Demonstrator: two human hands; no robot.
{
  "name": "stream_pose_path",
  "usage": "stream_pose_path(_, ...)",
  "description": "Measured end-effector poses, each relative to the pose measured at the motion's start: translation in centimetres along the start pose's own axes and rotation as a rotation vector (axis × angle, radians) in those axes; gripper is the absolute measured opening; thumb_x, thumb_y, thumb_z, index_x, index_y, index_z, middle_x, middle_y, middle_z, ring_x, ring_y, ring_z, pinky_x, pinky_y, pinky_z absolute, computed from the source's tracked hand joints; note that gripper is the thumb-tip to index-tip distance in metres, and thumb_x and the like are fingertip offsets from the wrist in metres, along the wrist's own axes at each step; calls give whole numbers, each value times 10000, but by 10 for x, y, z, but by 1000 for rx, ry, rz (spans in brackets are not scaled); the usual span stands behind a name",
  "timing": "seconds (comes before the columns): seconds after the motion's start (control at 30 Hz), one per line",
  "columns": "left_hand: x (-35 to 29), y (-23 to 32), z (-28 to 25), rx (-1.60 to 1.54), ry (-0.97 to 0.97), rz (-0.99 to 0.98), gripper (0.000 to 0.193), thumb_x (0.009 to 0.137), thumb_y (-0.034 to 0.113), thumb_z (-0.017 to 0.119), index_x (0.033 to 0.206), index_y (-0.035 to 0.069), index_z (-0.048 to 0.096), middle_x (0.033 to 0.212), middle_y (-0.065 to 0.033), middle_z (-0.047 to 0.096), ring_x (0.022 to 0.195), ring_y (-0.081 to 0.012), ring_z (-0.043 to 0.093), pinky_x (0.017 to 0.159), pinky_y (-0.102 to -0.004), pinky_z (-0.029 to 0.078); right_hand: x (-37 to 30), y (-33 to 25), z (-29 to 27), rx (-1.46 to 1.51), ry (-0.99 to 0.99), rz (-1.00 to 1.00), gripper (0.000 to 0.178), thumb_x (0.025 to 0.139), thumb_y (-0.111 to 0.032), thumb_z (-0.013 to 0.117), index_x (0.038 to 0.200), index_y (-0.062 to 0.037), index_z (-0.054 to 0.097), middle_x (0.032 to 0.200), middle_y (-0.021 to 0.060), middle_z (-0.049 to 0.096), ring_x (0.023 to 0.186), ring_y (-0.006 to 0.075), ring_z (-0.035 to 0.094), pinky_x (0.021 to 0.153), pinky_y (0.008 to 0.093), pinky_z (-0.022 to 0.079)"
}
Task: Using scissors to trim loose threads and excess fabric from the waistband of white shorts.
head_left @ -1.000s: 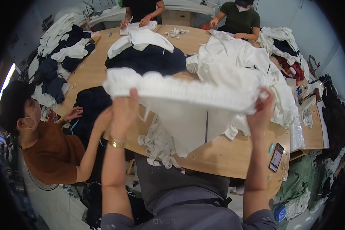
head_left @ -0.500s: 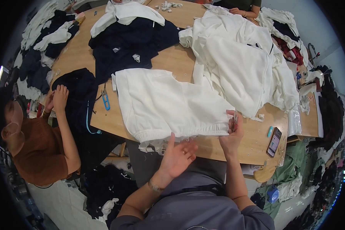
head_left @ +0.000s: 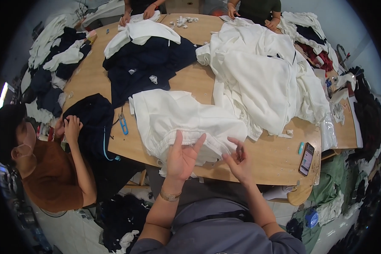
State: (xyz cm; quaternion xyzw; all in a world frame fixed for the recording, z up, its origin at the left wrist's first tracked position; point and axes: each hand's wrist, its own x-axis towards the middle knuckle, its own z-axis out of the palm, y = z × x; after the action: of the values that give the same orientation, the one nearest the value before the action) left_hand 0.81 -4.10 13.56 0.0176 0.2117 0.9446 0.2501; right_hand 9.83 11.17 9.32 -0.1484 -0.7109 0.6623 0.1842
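Note:
White trousers or shorts (head_left: 186,110) lie on the table in front of me, their gathered elastic waistband (head_left: 186,137) turned toward me. My left hand (head_left: 183,160) is palm up at the waistband, thumb and fingers spread apart; some fingertips seem tucked behind the fabric edge. Beside the garment's right lower corner is my right hand (head_left: 242,163), its fingers curled and the thumb apart from the forefinger. Something small and dark shows among those fingers, too unclear to name.
A large pile of white garments (head_left: 258,72) covers the right far side. Navy garments (head_left: 144,63) lie beyond. Blue-handled thread snips (head_left: 123,123) rest left, and a phone (head_left: 307,158) right. A co-worker (head_left: 51,169) handles dark cloth at the left; two others stand across the table.
My right hand has come left and down from the waistband's right end, and that end has folded inward. My left hand has risen onto the waistband. The whole view has shifted slightly.

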Motion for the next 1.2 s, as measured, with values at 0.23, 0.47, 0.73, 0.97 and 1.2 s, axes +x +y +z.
stream_pose_path(0.23, -6, -26, 3, 200, 55, 108, 360, 956, 267, 339, 1169, -10, 425, 1131, -130, 535, 1020, -220, 543, 902, -347, 442, 28, -56, 39, -138, -134, -132, 214, 766, -181, 675, 797, -27, 530, 509, -13, 445, 434, 34, 319, 402, 202, 248)
stream_pose_path(0.47, -14, -39, -18, 437, 39, 243, 276, 949, 200, 382, 934, -26, 538, 930, -79, 587, 802, -118, 567, 690, -233, 453, 24, -43, 51, -81, -49, -193, 186, 811, -150, 621, 791, -1, 513, 579, 18, 505, 496, 48, 399, 442, 222, 330)
stream_pose_path(0.73, -4, -33, 13, 302, 58, 137, 218, 927, 157, 428, 1065, -1, 487, 1005, -97, 576, 881, -163, 583, 775, -297, 487, 11, -49, 34, 392, -218, 76, 128, 832, -86, 568, 747, -9, 510, 638, -37, 481, 598, 22, 399, 527, 184, 334)
stream_pose_path(0.97, 3, -22, 9, 161, 125, 107, 187, 916, 120, 440, 1010, -25, 512, 994, -93, 579, 899, -167, 578, 897, -420, 465, -4, -66, 22, 49, -375, -323, 145, 778, -74, 598, 671, -37, 508, 513, -54, 419, 461, 15, 329, 414, 195, 261)
stream_pose_path(1.2, -5, -28, 21, 271, 179, 143, 221, 927, 134, 426, 1019, -47, 513, 1013, -121, 572, 924, -172, 565, 857, -332, 462, 20, -51, 37, 159, -130, -80, 249, 758, -193, 678, 673, -17, 524, 502, -23, 409, 475, 26, 326, 415, 206, 232)
